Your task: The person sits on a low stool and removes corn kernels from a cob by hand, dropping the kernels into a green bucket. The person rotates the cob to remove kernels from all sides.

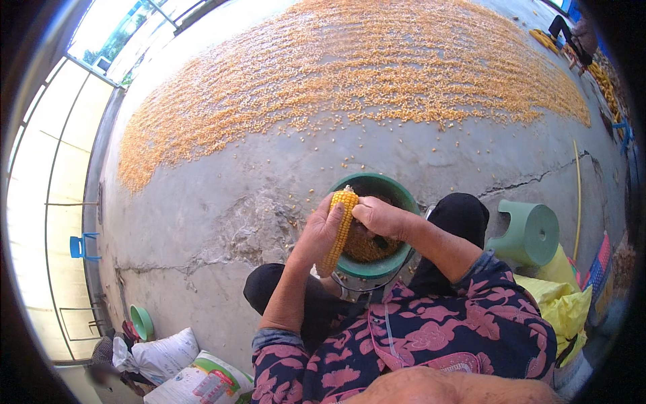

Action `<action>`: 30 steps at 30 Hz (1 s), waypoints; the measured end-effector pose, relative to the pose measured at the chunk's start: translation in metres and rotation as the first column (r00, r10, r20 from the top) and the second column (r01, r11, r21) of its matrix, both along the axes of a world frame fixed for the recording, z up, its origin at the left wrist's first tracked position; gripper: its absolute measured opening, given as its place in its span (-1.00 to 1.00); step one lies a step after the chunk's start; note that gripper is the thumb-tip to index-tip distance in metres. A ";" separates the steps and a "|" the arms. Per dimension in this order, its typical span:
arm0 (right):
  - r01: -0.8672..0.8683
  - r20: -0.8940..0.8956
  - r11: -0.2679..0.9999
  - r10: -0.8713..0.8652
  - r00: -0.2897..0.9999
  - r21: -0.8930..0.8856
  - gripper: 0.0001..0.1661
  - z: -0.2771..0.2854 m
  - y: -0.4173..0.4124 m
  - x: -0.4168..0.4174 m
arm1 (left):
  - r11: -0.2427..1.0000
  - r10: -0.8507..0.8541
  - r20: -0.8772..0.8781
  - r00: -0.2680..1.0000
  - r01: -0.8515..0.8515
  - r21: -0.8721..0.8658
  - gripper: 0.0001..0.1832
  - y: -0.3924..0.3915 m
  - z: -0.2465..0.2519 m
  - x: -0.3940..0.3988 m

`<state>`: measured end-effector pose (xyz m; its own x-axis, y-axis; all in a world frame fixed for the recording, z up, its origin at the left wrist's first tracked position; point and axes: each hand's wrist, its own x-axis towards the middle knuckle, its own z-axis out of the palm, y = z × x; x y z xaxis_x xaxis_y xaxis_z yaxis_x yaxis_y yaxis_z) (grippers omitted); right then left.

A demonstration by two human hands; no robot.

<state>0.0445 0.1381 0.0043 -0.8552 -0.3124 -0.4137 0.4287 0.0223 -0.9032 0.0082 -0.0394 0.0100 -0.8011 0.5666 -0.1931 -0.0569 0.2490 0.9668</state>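
My left hand (321, 228) is closed around a yellow ear of corn (342, 233), its thumb lying across the kernels. The ear slants with its tip up, over the left part of a green bucket (376, 271). Against the ear's upper right side press the curled fingers of my right hand (374, 214); whether they grip it or hold anything else is hidden. Dark, grainy contents show inside the bucket, which stands between my knees with its wire handle hanging toward me.
Loose corn kernels (323, 76) cover a wide stretch of concrete floor ahead. A green stool (542, 233) and yellow sacks (550, 298) are at right. White sacks (166, 353) and a green basin (142, 322) lie lower left. Another person (583, 38) sits far right near corn ears.
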 end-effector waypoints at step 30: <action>-0.061 -0.058 0.943 0.044 0.997 -0.326 -0.41 0.017 0.027 0.010 | 0.992 -0.104 0.437 0.893 0.065 0.104 -0.44 -0.003 0.031 -0.005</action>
<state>0.0546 0.1646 0.0217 -0.8507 -0.4684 -0.2386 0.3896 -0.2571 -0.8844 0.0033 -0.0425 0.0411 -0.5932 0.6581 -0.4637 -0.4644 0.1908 0.8649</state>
